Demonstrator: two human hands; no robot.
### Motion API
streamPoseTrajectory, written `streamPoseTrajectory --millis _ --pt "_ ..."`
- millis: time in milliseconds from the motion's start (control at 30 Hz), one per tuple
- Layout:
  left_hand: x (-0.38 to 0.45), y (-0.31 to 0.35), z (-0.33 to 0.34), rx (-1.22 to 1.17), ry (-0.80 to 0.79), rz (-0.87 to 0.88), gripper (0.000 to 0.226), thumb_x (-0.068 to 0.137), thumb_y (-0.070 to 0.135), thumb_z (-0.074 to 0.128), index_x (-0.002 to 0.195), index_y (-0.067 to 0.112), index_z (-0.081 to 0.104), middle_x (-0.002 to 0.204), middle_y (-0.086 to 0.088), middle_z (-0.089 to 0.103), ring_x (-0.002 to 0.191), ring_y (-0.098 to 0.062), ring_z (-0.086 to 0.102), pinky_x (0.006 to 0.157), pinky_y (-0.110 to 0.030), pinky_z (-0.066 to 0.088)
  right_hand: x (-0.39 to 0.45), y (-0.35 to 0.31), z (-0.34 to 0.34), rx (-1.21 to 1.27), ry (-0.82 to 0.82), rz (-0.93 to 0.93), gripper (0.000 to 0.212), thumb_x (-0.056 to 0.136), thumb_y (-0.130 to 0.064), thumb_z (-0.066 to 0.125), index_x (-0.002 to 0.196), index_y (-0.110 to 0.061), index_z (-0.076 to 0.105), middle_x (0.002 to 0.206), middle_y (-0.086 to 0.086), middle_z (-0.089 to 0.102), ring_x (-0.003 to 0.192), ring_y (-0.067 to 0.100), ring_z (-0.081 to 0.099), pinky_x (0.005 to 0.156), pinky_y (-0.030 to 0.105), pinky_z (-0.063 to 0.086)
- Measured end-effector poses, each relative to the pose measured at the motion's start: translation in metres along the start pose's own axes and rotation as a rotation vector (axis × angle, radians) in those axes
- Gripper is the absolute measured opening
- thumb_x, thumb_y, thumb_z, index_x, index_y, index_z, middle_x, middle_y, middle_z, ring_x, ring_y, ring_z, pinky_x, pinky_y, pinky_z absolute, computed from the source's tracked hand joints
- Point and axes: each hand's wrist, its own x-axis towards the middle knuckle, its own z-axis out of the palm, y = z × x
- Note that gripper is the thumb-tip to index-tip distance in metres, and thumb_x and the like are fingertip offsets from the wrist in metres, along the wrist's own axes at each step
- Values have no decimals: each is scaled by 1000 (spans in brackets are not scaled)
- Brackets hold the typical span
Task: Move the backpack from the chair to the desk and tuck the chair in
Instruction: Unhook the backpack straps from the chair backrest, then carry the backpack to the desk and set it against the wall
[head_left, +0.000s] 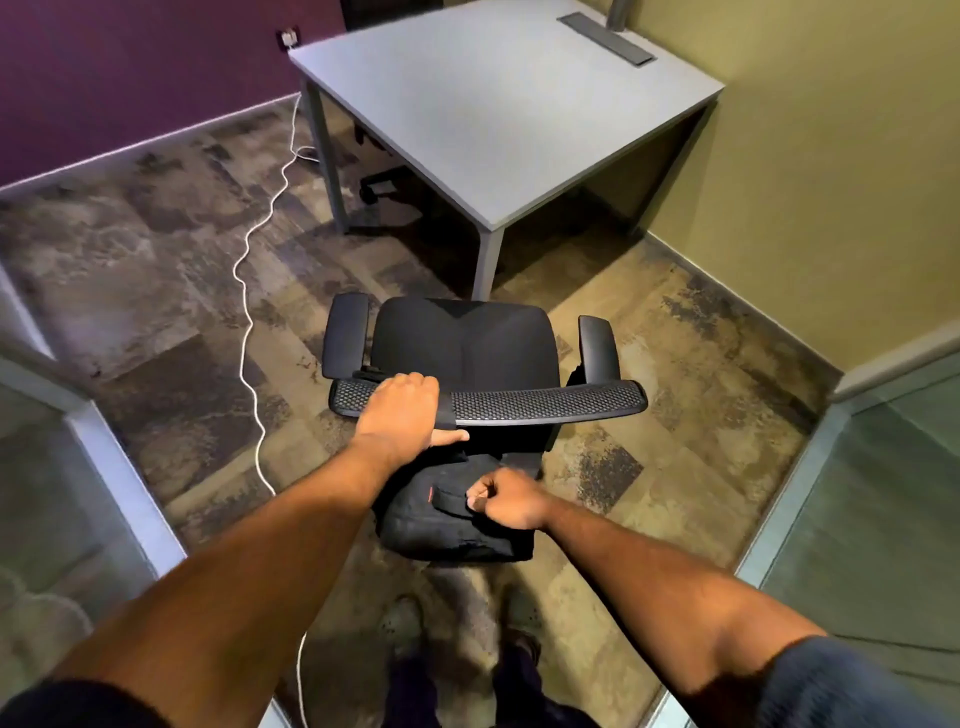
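Note:
A black office chair (460, 340) stands in front of me, facing the grey desk (498, 104), its seat bare. A black backpack (447, 525) hangs behind the mesh backrest (545, 402), with a strap looped over the backrest's top edge. My left hand (402, 415) lies on the left part of the backrest top, over that strap, thumb under the edge. My right hand (506, 499) is closed on the backpack's upper fabric or handle. The chair stands a little away from the desk's near corner.
A white cable (249, 291) runs from a wall socket (288, 37) across the carpet to my left. Another chair's base (384, 184) shows under the desk. Glass partitions flank me on both sides. A yellow wall runs along the right of the desk.

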Motion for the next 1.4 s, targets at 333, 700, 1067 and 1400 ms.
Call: streamPoseTrajectory --millis 333,700,1067,1400 --pt "-4 -2 -2 -26 11 -4 83 77 82 61 115 8 56 113 -12 64 108 -31 61 93 -41 49 7 -10 8 -57 -95 24 32 103 -34 59 77 -18 67 76 2 66 79 20 59 75 31 41" --pt "-11 -54 -22 -231 -77 36 114 59 107 11 136 31 49 118 -12 58 115 -34 50 96 -45 45 -46 -35 -14 -42 3 -60 49 101 -43 65 57 -23 67 52 -6 48 52 11 44 64 34 33" --pt "-61 -106 -27 -327 11 -154 73 87 81 45 132 24 46 126 -9 56 114 -33 59 89 -46 51 -72 -67 -14 -143 35 -137 58 94 -40 73 46 -18 49 46 -8 46 46 7 42 62 32 37" --pt "-102 -94 0 -218 -50 -179 47 100 64 44 100 17 47 111 -12 66 102 -36 64 72 -41 45 -72 -68 8 -187 40 -187 53 93 -46 71 57 -17 44 56 -3 42 54 15 40 60 34 31"
